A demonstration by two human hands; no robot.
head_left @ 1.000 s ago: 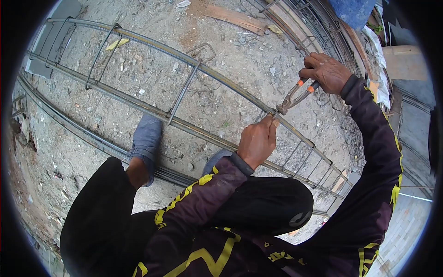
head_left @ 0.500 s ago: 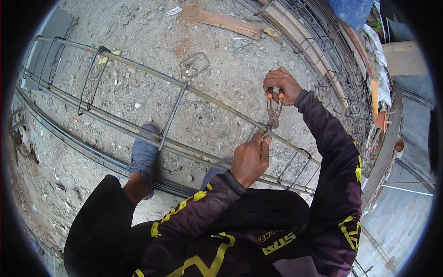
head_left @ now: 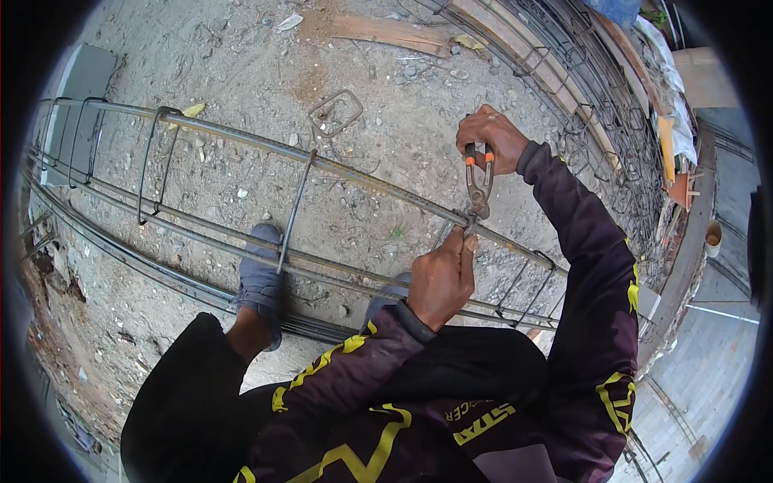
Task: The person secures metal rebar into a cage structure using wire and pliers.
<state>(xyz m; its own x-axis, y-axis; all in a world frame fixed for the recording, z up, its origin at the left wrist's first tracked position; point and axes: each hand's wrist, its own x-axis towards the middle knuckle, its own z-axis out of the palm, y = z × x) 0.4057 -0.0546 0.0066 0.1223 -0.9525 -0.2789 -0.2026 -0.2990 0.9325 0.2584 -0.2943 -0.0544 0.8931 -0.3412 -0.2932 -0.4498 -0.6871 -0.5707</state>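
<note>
A long rebar cage [head_left: 266, 146] with wire stirrups [head_left: 295, 211] crosses in front of me. My right hand [head_left: 494, 138] is closed round the orange-and-black handles of a pair of pincers [head_left: 479, 187]. The pincers' jaws meet the upper bar at a stirrup joint. Just below that joint, my left hand [head_left: 441, 282] is closed with thumb and fingers pinched on the stirrup. Any tie wire between the jaws is too small to make out.
A loose square stirrup [head_left: 336, 113] and a wooden plank [head_left: 390, 35] lie on the gritty ground. More bars and stirrups [head_left: 555, 60] are heaped at the upper right. My shoe [head_left: 259, 270] stands beside the lower bars; a grey block [head_left: 79, 113] is by the cage's far left end.
The view has shifted a little, and the cage's left end sits lower in it. Both hands keep their grips, and the pincers' jaws remain at the same joint.
</note>
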